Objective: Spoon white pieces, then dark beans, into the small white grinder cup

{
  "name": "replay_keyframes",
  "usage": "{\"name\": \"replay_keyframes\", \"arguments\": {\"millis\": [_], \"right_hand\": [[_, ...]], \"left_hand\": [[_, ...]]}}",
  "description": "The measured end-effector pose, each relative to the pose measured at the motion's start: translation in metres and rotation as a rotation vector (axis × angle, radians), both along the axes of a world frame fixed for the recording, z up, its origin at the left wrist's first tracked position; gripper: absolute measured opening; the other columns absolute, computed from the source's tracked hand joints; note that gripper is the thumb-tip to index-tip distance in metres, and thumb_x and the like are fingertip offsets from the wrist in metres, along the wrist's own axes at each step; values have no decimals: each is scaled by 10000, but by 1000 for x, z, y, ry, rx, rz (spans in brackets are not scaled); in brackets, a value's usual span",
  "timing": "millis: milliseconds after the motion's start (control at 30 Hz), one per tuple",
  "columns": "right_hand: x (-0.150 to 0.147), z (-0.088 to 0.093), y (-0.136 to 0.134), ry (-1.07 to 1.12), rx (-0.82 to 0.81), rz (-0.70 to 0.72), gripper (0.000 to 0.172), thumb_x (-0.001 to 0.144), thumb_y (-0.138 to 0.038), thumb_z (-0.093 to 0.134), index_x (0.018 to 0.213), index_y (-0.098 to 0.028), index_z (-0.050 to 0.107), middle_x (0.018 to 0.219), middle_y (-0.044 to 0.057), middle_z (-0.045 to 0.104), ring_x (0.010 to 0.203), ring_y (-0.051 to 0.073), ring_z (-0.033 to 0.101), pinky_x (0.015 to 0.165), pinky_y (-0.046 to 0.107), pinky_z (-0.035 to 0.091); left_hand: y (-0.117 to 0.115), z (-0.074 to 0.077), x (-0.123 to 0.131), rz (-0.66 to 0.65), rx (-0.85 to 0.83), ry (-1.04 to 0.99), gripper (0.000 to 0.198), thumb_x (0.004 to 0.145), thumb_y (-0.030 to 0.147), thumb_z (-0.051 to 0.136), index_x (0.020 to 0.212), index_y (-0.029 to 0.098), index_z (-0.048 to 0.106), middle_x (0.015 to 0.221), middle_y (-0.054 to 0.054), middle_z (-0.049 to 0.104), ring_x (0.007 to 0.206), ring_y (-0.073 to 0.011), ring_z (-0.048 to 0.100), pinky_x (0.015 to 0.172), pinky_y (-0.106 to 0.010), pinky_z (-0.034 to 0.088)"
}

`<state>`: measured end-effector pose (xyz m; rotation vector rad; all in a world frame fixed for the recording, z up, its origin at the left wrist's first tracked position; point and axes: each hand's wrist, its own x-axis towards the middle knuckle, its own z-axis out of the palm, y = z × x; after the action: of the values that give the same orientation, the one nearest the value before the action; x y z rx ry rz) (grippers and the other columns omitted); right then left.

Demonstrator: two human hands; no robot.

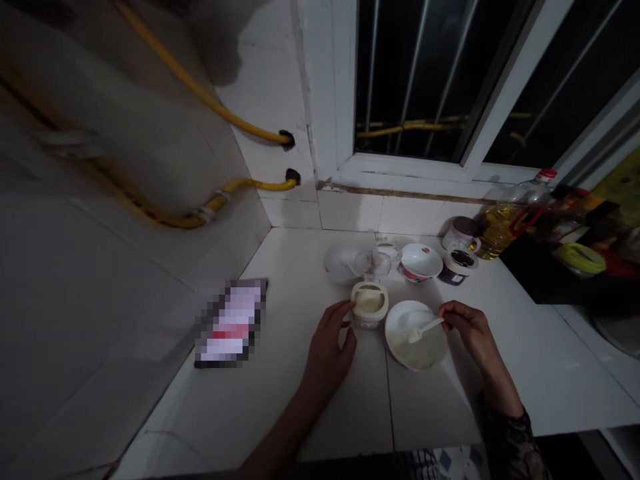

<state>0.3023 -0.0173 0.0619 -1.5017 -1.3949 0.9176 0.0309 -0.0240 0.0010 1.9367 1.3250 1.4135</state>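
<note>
My left hand (331, 343) grips the side of a small open jar (369, 304) that holds a pale powder; its clear lid is flipped up behind it. My right hand (467, 328) pinches the handle of a small white spoon (423, 329). The spoon's bowl hangs over a white bowl (417, 335) with a thin pale layer in the bottom. Jar and bowl stand side by side on the white tiled counter (350, 413).
Behind the jar stand a white bowl (342, 261), a red-patterned bowl (421, 261), two small jars (459, 265) and an oil bottle (505, 217). A phone (231, 323) lies on the left. A dark stove (560, 277) lies on the right, yellow gas pipes (210, 207) run along the wall.
</note>
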Motion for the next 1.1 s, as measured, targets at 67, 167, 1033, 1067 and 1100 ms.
{"name": "replay_keyframes", "arguments": {"millis": [67,167,1033,1067,1100], "right_hand": [[-1,-2,-1,-81,36,9,179,717,-329,571,648,-197,669,525,-6,535,569,169,511,582,295,389],[-1,-5,-2,-139,73,17,199,739,-346,550,670,-210,678,556,7,549,609,185,523,587,296,392],[-15,0,-2,-1,5,59,155,730,-307,552,678,-210,661,512,1,569,572,185,532,581,306,404],[-12,1,-1,68,-19,43,153,713,-311,567,671,-200,661,499,-5,556,533,169,510,558,295,391],[-10,1,0,123,-30,30,145,698,-307,580,662,-193,663,491,-9,548,518,158,498,551,290,386]], "left_hand": [[0,1,0,1,2,3,474,814,73,452,1249,244,533,1224,-85,577,1066,-192,623,810,-330,617],[0,1,0,2,-2,6,468,824,77,450,1254,243,529,1228,-87,575,1074,-189,618,811,-323,615],[1,0,0,12,6,20,452,831,78,450,1244,241,529,1218,-78,576,1074,-182,622,815,-304,615],[1,0,0,10,7,21,449,832,80,452,1245,240,526,1217,-78,575,1073,-181,621,816,-304,615],[1,0,0,11,8,20,448,833,82,455,1246,240,524,1216,-78,576,1072,-181,621,815,-305,615]]}}
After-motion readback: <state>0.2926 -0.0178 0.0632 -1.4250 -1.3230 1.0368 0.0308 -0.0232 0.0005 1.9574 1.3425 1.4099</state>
